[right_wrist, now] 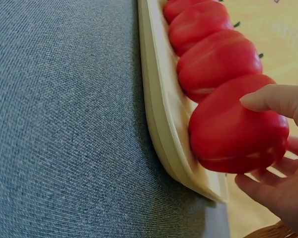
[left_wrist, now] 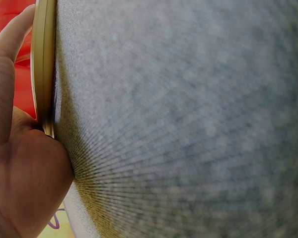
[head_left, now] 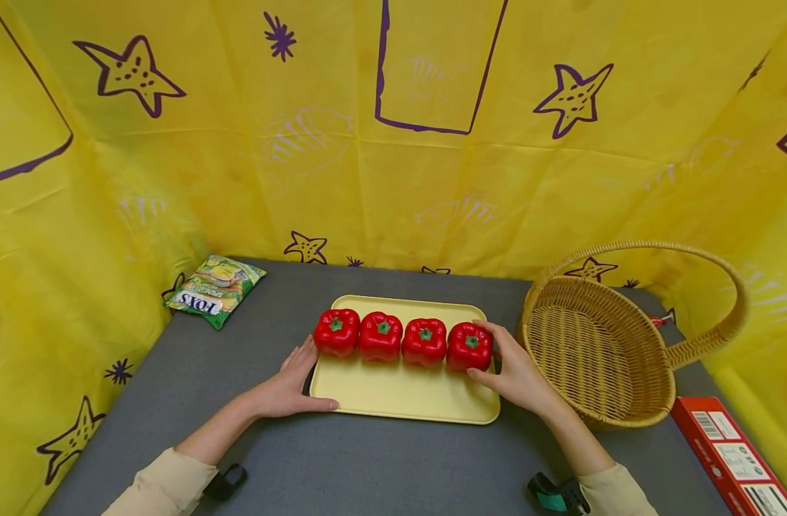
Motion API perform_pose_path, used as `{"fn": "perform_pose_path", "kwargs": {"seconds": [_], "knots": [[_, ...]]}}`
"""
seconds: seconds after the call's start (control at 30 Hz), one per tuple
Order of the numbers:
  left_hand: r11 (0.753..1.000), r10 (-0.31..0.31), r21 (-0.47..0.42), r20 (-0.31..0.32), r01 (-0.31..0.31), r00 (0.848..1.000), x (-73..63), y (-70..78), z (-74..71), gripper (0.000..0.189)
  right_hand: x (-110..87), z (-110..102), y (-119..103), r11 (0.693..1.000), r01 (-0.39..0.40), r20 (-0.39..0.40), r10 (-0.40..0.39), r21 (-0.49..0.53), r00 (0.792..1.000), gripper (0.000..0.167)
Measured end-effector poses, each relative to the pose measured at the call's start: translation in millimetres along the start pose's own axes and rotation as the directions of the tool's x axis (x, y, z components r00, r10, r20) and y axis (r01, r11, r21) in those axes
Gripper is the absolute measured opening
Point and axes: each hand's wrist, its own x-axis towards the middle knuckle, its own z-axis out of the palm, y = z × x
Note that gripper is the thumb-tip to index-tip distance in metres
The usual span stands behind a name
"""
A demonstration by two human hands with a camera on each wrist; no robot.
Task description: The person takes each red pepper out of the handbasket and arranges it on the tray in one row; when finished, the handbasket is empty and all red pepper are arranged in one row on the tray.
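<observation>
Several red bell peppers with green stems stand side by side in a row on a pale yellow tray [head_left: 400, 394]. My right hand [head_left: 519, 373] holds the rightmost bell pepper [head_left: 469, 347], its thumb on the near side and its fingers around the far side. In the right wrist view that bell pepper [right_wrist: 238, 129] sits between thumb and fingers. At the tray's left end is my left hand [head_left: 290, 383], spread with straight fingers by the leftmost bell pepper [head_left: 337, 332] and the thumb at the near rim. The left wrist view shows the thumb against the tray's rim [left_wrist: 43, 59].
A wicker basket [head_left: 593, 351] with a tall handle stands right of the tray. Beyond it, nearer me, lies a red box [head_left: 735, 459] with white labels. A green snack packet [head_left: 216, 290] is at the back left. Yellow printed cloth [head_left: 342, 186] hangs around the grey table [head_left: 368, 466].
</observation>
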Motion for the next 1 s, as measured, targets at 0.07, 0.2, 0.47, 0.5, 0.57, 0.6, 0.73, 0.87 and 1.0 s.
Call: {"fn": "perform_pose_path", "kwargs": {"seconds": [0.07,0.2,0.47,0.5,0.57,0.6,0.73,0.87,1.0], "knots": [[1.000,0.001,-0.002,-0.006,-0.001,1.000,-1.0,-0.1,0.3,0.116,0.7,0,1,1.000,0.002,0.007,-0.003,0.005,1.000,0.079],[1.000,-0.001,-0.003,-0.014,0.001,1.000,-1.9,-0.7,1.1,0.116,1.9,0,2,1.000,0.008,0.019,-0.008,0.018,1.000,0.079],[0.999,-0.032,-0.032,-0.036,0.031,0.999,-2.5,-1.5,0.6,0.118,2.2,0,-3,0.999,0.025,-0.047,-0.026,-0.022,0.999,0.083],[0.998,-0.045,-0.053,-0.051,0.042,0.998,-2.5,-1.4,0.0,0.118,2.4,1,-5,0.999,0.033,-0.077,-0.036,-0.037,0.996,0.083],[0.993,-0.060,-0.111,-0.114,0.047,0.992,-2.6,-0.4,-1.8,0.117,4.0,1,-11,0.996,0.064,-0.147,-0.072,-0.058,0.987,0.082],[0.990,-0.060,-0.137,-0.165,0.038,0.985,-2.5,1.2,-3.6,0.116,5.6,2,-14,0.994,0.085,-0.186,-0.097,-0.073,0.978,0.082],[0.994,0.055,-0.062,-0.468,-0.095,0.882,8.2,15.7,-16.0,0.108,19.1,5,-27,0.971,0.129,-0.323,-0.190,-0.199,0.927,0.082],[0.955,0.241,0.293,-0.649,-0.055,0.722,34.8,44.4,-33.9,0.096,43.2,12,-37,0.928,0.060,-0.355,-0.199,-0.367,0.913,0.087],[0.867,0.242,0.481,-0.635,0.131,0.733,58.6,71.3,-43.6,0.099,64.7,21,-39,0.885,-0.052,-0.311,-0.108,-0.463,0.944,0.096]]}}
